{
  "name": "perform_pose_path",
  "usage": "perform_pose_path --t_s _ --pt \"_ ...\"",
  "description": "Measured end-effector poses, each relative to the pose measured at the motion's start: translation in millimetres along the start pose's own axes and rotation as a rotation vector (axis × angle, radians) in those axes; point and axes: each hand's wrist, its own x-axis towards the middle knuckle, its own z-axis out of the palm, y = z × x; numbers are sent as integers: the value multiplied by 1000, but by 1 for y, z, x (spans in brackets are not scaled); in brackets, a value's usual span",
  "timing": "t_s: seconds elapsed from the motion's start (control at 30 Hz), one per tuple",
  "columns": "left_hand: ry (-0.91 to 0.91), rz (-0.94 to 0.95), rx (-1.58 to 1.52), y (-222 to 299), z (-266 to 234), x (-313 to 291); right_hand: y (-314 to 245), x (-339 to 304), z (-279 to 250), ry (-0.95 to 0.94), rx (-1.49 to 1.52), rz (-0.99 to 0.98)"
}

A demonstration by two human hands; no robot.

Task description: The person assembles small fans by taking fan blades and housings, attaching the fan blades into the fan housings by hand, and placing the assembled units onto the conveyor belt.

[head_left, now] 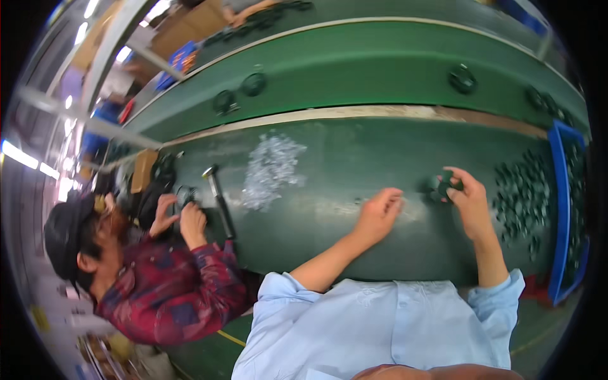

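My right hand (470, 197) is closed on a small dark plastic part (451, 189), held just above the green worktable (335, 158). A pale spot shows beside that part; its exact shape is blurred. To the left, my left hand (379, 214) hovers over the table with fingers curled together; whether anything lies inside them is hidden. A few tiny dark bits (358, 200) lie beside it. Right of my right hand spreads a pile of small dark parts (522, 196). Farther left is a heap of small clear plastic pieces (273, 170).
A blue bin (560, 209) with dark parts stands at the right edge. Beyond a raised strip runs a green conveyor belt (354, 69) carrying dark round items (462, 79). A hammer (219, 201) lies at left, near a co-worker's hands (191, 221) handling a dark item.
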Motion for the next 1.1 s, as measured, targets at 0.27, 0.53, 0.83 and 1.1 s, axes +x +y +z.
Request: perform_pose_path --t_s 0.27,0.53,0.83,1.1 --pt "4 -28 -211 -1 2 -8 36 20 51 -85 -1137 -735" --pt "25 14 -194 5 3 -5 28 21 56 30 -1070 -663" --pt "-198 172 -19 95 -29 -11 46 29 31 215 -1025 -687" --pt "499 608 973 13 -216 189 61 40 38 199 -541 -544"
